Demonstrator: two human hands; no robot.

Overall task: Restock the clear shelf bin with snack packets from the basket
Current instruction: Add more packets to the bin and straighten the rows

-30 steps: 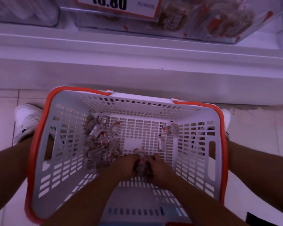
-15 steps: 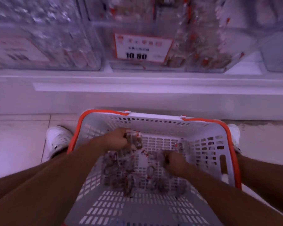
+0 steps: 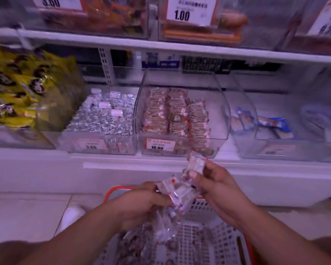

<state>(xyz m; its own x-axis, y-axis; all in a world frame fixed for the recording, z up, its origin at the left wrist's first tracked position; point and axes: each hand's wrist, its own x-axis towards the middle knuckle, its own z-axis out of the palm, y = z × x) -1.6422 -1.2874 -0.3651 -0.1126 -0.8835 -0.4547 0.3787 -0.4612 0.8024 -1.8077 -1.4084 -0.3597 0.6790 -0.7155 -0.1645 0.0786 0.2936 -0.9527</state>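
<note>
Fingers (image 3: 161, 202) of left hand (image 3: 141, 205) curled round a bunch of clear, red-trimmed snack packets (image 3: 177, 194), more dangling below the fist; number in the bunch not countable. Right hand (image 3: 212, 180) raised just beside, thumb and fingers pinching one single clear packet (image 3: 196, 164) upright, close below the shelf edge.

Under both hands, white slotted plastic basket with orange rim (image 3: 208, 238), further packets lying loose in its left part.

Straight ahead on the lower shelf, clear plastic shelf bin (image 3: 221, 115), partly filled: three rows of brownish packets with red-and-white ends stacked toward its left, right side bare. Orange-bordered price tag (image 3: 160, 144) on its front reading 10.80; smaller print unreadable.

Left of it, clear bin of silver foil-wrapped sweets (image 3: 101, 115), tag blurred, seemingly 9.80. Farther left, yellow bags with dark round prints (image 3: 13, 88). Right of the task bin, clear bin holding a few blue-and-white packets (image 3: 271, 123), tag illegible.

On the upper shelf, three price cards: one reading 1.00 (image 3: 189, 10), the other two cropped or blurred.
</note>
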